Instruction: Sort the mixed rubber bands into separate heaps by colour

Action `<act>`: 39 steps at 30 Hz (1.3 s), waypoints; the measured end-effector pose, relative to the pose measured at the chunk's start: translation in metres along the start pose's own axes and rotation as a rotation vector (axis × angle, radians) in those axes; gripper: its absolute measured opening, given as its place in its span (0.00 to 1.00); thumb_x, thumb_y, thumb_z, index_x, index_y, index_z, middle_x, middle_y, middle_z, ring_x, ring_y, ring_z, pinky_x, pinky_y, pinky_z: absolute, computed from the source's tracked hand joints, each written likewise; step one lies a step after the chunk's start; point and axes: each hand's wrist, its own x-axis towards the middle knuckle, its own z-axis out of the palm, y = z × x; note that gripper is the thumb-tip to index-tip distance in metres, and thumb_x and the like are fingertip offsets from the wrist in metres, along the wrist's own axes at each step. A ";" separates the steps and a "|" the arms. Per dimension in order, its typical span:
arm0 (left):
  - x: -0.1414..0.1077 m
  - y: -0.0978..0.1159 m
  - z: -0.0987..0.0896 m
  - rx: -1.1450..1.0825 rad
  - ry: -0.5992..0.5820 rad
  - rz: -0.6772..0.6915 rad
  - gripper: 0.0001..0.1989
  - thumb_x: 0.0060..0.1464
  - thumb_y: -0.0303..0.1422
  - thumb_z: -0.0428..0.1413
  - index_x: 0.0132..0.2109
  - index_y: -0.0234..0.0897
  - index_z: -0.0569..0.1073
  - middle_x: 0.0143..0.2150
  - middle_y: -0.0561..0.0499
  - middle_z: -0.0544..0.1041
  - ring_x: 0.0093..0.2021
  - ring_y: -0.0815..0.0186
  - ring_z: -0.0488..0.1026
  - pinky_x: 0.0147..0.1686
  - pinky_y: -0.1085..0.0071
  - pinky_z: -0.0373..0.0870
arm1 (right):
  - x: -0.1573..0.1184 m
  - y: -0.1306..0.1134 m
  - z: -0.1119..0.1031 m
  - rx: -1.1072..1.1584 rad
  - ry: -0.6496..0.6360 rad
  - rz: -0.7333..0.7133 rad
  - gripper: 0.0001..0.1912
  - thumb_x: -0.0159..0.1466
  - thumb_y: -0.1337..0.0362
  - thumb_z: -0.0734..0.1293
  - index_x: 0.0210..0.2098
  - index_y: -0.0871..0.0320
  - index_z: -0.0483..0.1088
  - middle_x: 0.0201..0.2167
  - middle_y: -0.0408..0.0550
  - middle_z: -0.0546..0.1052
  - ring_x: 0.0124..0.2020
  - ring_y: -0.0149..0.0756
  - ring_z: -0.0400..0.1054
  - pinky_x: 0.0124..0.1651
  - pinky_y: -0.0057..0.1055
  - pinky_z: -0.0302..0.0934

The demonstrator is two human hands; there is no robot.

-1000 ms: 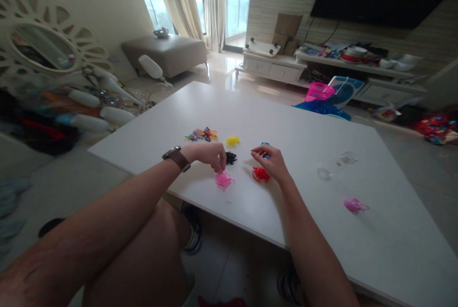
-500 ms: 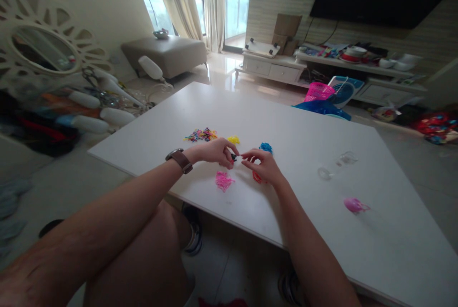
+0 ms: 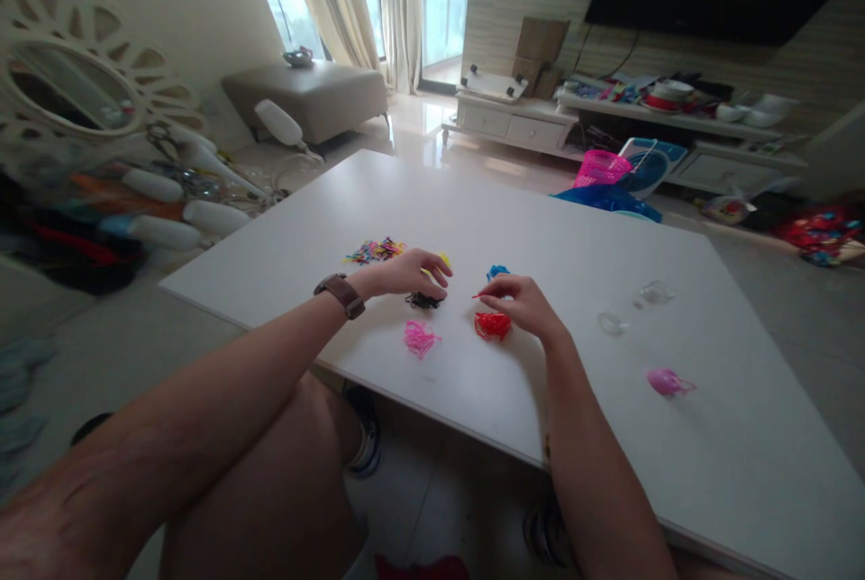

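My right hand (image 3: 525,303) pinches a thin red rubber band (image 3: 477,295) between thumb and fingertips. Just beneath it on the table lies a heap of red rubber bands (image 3: 492,326), with a blue heap (image 3: 498,271) behind. My left hand (image 3: 420,272), a brown-strapped watch on its wrist, hovers with fingers apart and nothing visible in them. Under that hand sits a black heap (image 3: 424,302). Closer to me is a pink heap (image 3: 420,339). A yellow heap (image 3: 444,261) is partly hidden behind the left fingers, and a mixed-colour pile (image 3: 375,250) lies farther left.
The white table (image 3: 473,211) spans the view before me. On its right side a clear plastic container (image 3: 654,294) lies by a clear round lid (image 3: 612,322), and a pink pouch-like object (image 3: 666,381) rests nearer. Beyond the table is a pink basket (image 3: 601,168).
My hands were close together over the middle and have drawn apart. The right moved rightward with the red rubber band; the left shifted slightly back and its fingers opened.
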 end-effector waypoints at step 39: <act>0.013 -0.101 -0.060 0.767 0.660 -0.115 0.09 0.52 0.30 0.59 0.40 0.36 0.81 0.40 0.45 0.76 0.36 0.62 0.72 0.39 0.69 0.68 | 0.003 0.019 0.006 -0.197 0.015 -0.053 0.04 0.57 0.67 0.67 0.29 0.56 0.74 0.36 0.47 0.74 0.37 0.37 0.68 0.37 0.33 0.60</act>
